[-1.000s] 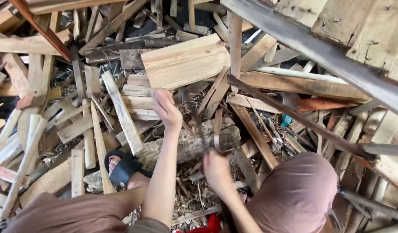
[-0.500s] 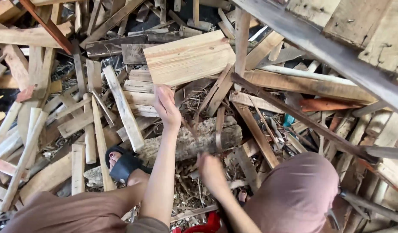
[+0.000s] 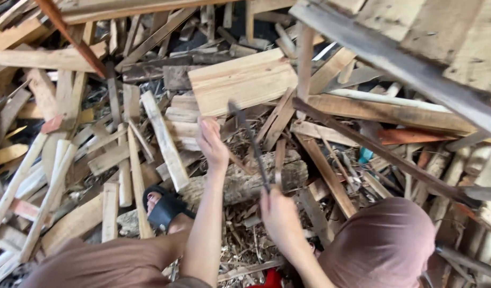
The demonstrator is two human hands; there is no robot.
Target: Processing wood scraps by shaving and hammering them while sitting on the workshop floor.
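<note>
My left hand reaches forward over a rough grey log and pinches a thin wood stick that stands slanted on the log. My right hand is closed on the handle of a long dark blade. The blade is motion-blurred and points away from me, just right of the left hand and above the log. The stick's lower end is hard to make out among the chips.
Split planks and sticks lie heaped all around, with a broad pale board beyond the hands. My foot in a black sandal rests left of the log. My bent knee in maroon cloth fills the lower right. A dark beam slants overhead.
The blade in my right hand has swung up into view as a blur beside the left hand. The left hand keeps its place over the log.
</note>
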